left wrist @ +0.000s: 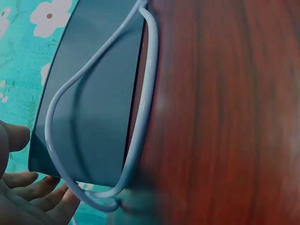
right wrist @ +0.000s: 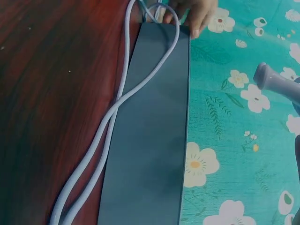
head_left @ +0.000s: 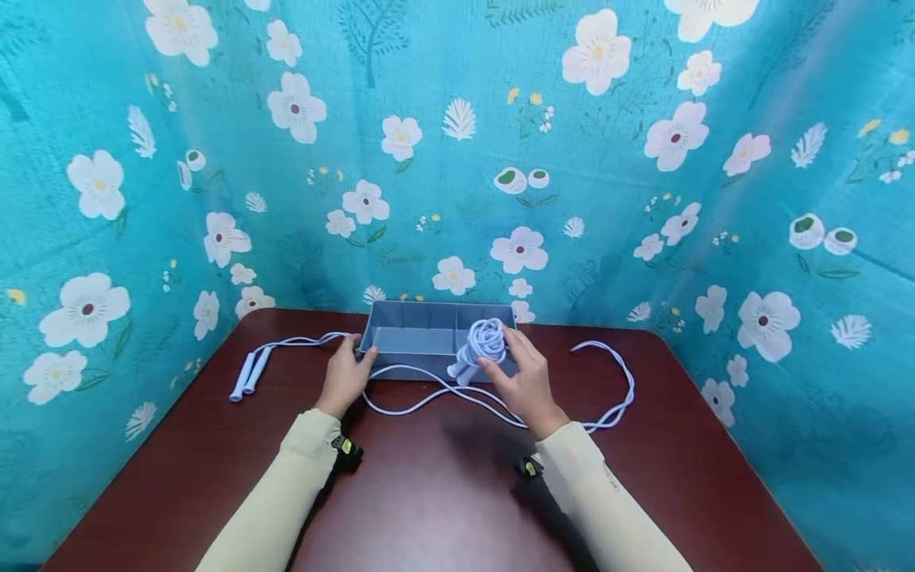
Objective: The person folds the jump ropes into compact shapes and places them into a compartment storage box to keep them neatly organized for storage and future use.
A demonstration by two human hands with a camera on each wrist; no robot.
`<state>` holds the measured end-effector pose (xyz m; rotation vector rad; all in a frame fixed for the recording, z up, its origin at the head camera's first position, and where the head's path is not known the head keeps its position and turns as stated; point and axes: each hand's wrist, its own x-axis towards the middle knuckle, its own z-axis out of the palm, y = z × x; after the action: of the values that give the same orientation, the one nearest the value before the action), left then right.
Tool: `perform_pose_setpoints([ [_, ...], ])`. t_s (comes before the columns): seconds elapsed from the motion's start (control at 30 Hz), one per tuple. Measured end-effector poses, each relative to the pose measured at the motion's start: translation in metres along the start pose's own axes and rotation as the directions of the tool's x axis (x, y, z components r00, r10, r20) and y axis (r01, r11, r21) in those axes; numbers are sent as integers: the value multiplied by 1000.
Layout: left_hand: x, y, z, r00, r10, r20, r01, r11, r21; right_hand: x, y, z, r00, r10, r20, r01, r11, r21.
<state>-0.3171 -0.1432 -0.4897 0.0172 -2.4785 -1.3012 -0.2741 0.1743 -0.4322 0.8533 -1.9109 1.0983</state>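
Note:
My right hand (head_left: 527, 384) holds a coiled pale-lavender jump rope (head_left: 486, 342) over the right part of a grey-blue divided box (head_left: 411, 365). The bundle's handles (head_left: 465, 372) point down to the left; in the right wrist view one handle (right wrist: 276, 85) shows at the right edge. At the box's left end my left hand (head_left: 345, 376) grips the corner, thumb by the rim and fingers (left wrist: 40, 188) along the end wall. A second jump rope (head_left: 400, 412) lies loose in front of the box, passing close by the left hand.
The second rope's two handles (head_left: 250, 372) lie at the left of the dark red-brown table (head_left: 407, 508). Its far loop (head_left: 629, 385) curves out on the right. A turquoise flowered cloth (head_left: 443, 214) hangs behind and at both sides.

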Motion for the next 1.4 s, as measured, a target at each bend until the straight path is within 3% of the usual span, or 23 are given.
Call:
perform_pose_setpoints([
  [0.17, -4, -6, 7, 990, -125, 68, 131, 988, -80, -6, 6, -1, 987, 162, -3, -162, 986, 41],
  [0.33, -5, -6, 9, 982, -162, 98, 174, 977, -126, 5, 17, 2, 958, 284, -28, -282, 956, 77],
  [0.57, -5, -5, 8, 982, -165, 94, 175, 978, -116, 26, 38, 13, 904, 428, -1, -424, 896, 134],
  [0.77, -2, -6, 10, 988, -139, 74, 147, 982, -115, 44, 53, 24, 867, 496, 49, -497, 853, 161],
  [1.03, -1, -10, 11, 988, -135, 73, 142, 985, -100, 54, 70, 34, 802, 594, 70, -598, 797, 85],
  [1.4, 2, -13, 11, 991, -120, 65, 126, 987, -103, 57, 98, 45, 776, 627, 69, -631, 772, 70],
])
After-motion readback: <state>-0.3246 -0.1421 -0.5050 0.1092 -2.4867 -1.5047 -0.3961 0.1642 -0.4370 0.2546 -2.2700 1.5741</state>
